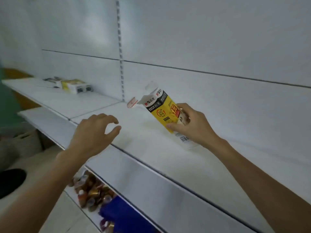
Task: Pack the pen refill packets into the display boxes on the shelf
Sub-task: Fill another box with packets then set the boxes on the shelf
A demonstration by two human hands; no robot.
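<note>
Head view: right grip (pixel 193 125) grasping yellow box (pixel 159 106); left grip (pixel 94 132) released over shelf (pixel 148 142).

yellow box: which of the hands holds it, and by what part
Right hand grips the yellow display box by its lower half; left hand holds nothing.

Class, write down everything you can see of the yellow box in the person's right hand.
The box is a cardboard carton, yellow with a black-and-white band near the top and a barcode on its white base. Its top flaps stand open. It is tilted, top leaning left, over the white shelf. The right hand grips its lower right side.
</note>
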